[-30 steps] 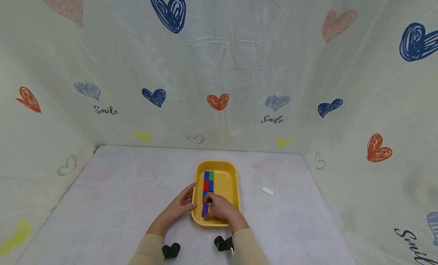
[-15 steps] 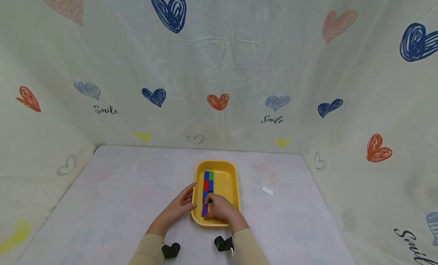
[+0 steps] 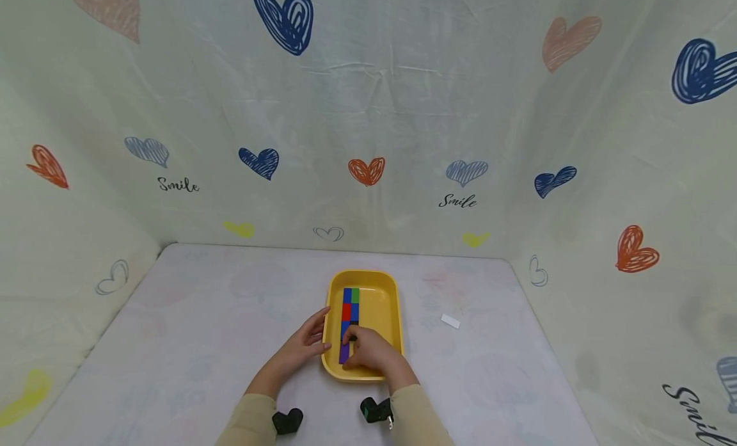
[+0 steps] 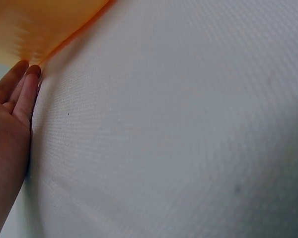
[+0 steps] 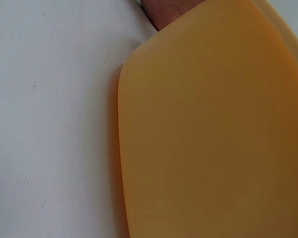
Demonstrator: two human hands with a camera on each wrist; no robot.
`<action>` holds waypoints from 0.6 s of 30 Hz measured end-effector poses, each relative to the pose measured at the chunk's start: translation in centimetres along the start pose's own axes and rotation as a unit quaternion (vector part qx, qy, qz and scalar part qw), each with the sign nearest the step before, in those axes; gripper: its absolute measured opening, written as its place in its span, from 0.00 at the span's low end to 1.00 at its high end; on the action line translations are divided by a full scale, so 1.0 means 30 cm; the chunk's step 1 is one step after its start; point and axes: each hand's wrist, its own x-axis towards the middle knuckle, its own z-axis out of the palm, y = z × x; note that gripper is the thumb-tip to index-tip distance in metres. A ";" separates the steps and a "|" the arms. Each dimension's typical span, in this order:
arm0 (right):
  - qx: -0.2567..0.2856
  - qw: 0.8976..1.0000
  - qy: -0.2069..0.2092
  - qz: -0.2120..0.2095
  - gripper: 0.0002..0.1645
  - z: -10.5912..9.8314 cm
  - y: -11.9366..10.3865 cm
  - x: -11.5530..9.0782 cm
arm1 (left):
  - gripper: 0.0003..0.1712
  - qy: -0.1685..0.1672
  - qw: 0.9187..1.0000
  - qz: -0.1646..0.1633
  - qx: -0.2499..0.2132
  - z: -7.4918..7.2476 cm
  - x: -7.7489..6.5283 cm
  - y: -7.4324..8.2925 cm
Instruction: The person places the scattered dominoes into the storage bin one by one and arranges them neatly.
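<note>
A yellow tray (image 3: 380, 311) lies on the table, with coloured blocks in two columns along its left side. Blue, green, red and black faces show; a red block (image 3: 346, 312) sits mid-row. At the near end of the left column my right hand (image 3: 374, 353) pinches a purple block (image 3: 344, 352) between thumb and finger, partly covering the black block (image 3: 354, 323). My left hand (image 3: 301, 345) touches the tray's left wall, fingers extended; the left wrist view shows those fingertips (image 4: 32, 72) against its side. Only the tray's outer wall (image 5: 208, 124) and a bit of skin appear in the right wrist view.
To the right of the tray a small white block (image 3: 451, 321) lies on the white table (image 3: 489, 369). Black wrist devices (image 3: 288, 422) are worn near both sleeves. A printed curtain (image 3: 403, 113) stands behind the table and along both sides.
The purple block has shifted slightly away from me, closing the small gap to the blue block ahead of it. The left hand and the tray look unmoved.
</note>
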 end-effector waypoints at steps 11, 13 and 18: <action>-0.003 1.000 0.003 -0.002 0.21 0.002 0.001 -0.003 | 0.46 0.005 1.000 -0.012 -0.003 0.002 0.002 0.003; -0.002 1.000 0.004 -0.002 0.21 0.003 0.001 -0.004 | 0.46 0.005 1.000 -0.010 -0.005 0.003 0.002 0.003; -0.001 1.000 0.004 -0.003 0.21 0.003 -0.001 -0.005 | 0.46 0.002 1.000 -0.004 -0.001 0.002 0.000 0.002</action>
